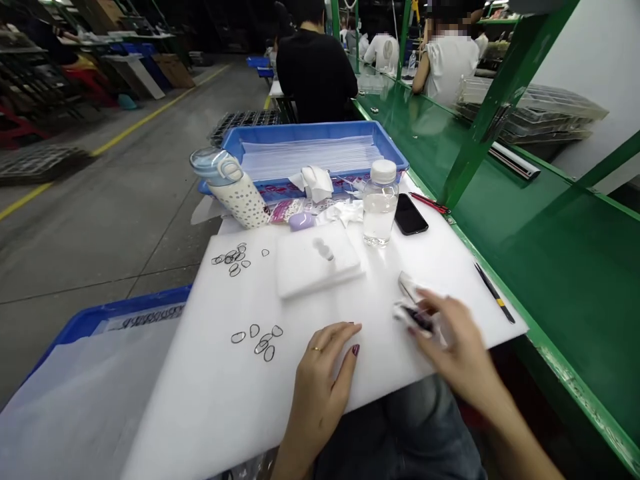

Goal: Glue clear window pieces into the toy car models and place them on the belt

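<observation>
My left hand (320, 387) rests on the white foam board (210, 400) with its thumb apart from the fingers, holding nothing. At the right side of the board, the fingers of my right hand (463, 350) curve around a crumpled white cloth (400, 312). A dark piece (419, 319) shows between the thumb and fingers; blur hides what it is. Several thin dark rings (264, 343) lie to the left of my left hand. A second group of rings (233, 257) lies farther back. Beyond my hands is a white foam block (310, 263) with small clear pieces on top.
A dotted bottle (240, 197), a clear bottle (379, 207), a purple case (301, 221) and a black phone (410, 215) stand or lie at the back. Tweezers (494, 293) lie at the right edge. A blue bin (315, 130) holds white sheets. Co-workers sit ahead.
</observation>
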Demonstrator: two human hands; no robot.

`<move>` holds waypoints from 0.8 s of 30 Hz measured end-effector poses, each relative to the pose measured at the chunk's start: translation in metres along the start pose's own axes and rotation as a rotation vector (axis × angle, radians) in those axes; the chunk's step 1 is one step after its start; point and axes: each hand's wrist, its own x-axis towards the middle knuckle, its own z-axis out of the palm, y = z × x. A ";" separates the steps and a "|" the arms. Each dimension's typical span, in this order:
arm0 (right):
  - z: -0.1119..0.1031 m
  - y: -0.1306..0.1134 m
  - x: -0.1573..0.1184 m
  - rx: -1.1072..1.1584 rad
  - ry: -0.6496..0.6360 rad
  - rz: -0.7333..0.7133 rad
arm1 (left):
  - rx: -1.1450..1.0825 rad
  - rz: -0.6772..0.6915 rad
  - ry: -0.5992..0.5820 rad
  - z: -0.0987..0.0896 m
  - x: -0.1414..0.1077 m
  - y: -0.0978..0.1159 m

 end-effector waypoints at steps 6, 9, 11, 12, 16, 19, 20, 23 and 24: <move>-0.118 0.179 -0.039 -0.510 0.229 0.451 | 0.065 0.095 -0.022 0.005 0.000 -0.001; -0.146 0.217 -0.054 -0.670 0.299 0.462 | 0.081 0.117 -0.015 0.004 0.000 -0.002; -0.139 0.206 -0.049 -0.672 0.349 0.407 | 0.088 0.127 -0.016 0.004 0.000 -0.001; -0.129 0.194 -0.043 -0.616 0.342 0.381 | 0.088 0.127 -0.018 0.004 0.000 -0.001; -0.074 0.137 -0.006 -0.382 0.118 0.390 | 0.095 0.113 -0.027 0.006 -0.002 -0.002; -0.053 0.122 0.009 -0.540 0.063 0.442 | 0.129 0.181 -0.083 0.000 0.001 0.001; -0.052 0.123 0.010 -0.572 0.068 0.459 | 0.134 0.230 -0.128 -0.006 0.004 0.006; -0.062 0.134 0.008 -0.536 0.066 0.482 | 0.106 0.410 -0.236 -0.036 0.016 0.030; -0.067 0.137 0.008 -0.512 0.077 0.486 | 0.104 0.471 -0.208 -0.050 0.020 0.040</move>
